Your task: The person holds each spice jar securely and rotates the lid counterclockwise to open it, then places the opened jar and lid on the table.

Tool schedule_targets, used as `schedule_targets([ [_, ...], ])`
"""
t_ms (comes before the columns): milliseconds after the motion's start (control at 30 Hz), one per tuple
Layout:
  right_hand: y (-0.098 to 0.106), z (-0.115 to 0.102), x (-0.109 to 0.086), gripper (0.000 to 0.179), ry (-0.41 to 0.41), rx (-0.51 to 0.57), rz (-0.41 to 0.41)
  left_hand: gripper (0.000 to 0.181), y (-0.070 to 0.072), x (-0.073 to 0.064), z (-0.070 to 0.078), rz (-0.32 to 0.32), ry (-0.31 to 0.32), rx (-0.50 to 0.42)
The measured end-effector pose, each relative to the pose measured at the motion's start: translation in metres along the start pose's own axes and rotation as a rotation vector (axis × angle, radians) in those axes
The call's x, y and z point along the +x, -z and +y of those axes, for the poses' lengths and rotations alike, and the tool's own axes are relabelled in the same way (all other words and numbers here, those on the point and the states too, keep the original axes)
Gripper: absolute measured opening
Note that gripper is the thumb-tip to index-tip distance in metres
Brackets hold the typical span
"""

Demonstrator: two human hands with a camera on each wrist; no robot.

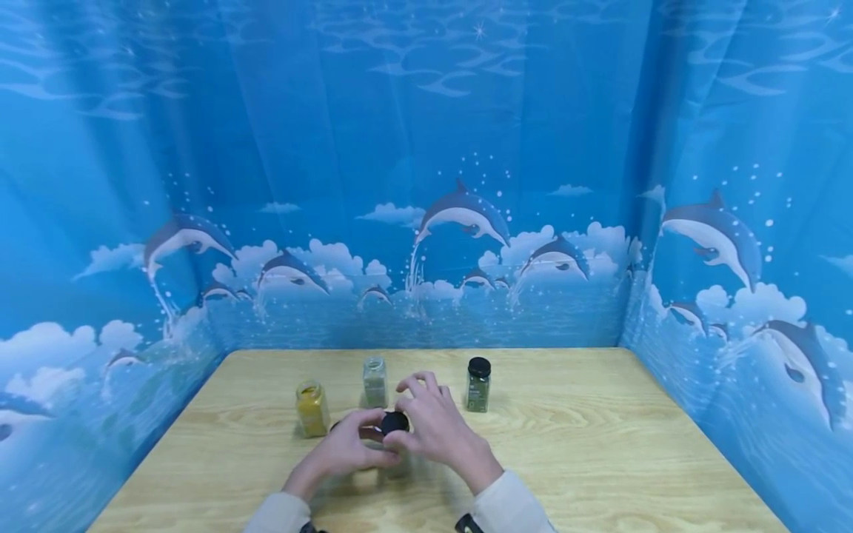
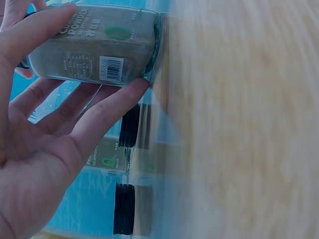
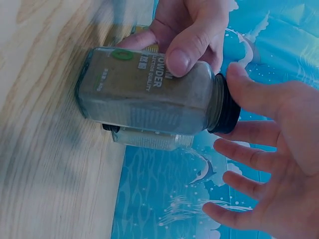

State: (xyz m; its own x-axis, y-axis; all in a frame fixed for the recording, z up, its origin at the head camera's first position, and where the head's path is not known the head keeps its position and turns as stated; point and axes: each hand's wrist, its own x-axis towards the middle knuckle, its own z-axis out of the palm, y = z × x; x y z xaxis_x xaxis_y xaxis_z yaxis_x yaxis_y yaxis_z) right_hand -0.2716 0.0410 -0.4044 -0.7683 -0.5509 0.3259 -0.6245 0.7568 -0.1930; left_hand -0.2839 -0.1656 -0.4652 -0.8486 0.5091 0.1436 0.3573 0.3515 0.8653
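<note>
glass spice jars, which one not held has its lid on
The green-filled square glass jar standing rightmost with its black lid on. The yellow-filled glass jar and pale grey-filled glass jar, also unheld, have uncovered mouths.

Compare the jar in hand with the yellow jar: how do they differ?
The held jar has a black lid over its mouth; the yellow jar is open. The held jar's contents look brownish gray, the yellow jar's yellow. The left hand grips the held jar; the yellow jar stands untouched. Both are clear.
</note>
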Motion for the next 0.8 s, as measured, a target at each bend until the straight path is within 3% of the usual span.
schedule_targets([
  [433,0.0005,-0.0020,-0.0025,0.035,0.024,-0.006,-0.079,0.039,-0.0030,-0.0003,-0.0043,0.014,-0.048,0.020],
  [800,0.0053,0.0007,-0.0018,0.039,0.004,0.076,-0.132,0.043,-0.0008,-0.0002,-0.0019,0.013,-0.012,0.030],
])
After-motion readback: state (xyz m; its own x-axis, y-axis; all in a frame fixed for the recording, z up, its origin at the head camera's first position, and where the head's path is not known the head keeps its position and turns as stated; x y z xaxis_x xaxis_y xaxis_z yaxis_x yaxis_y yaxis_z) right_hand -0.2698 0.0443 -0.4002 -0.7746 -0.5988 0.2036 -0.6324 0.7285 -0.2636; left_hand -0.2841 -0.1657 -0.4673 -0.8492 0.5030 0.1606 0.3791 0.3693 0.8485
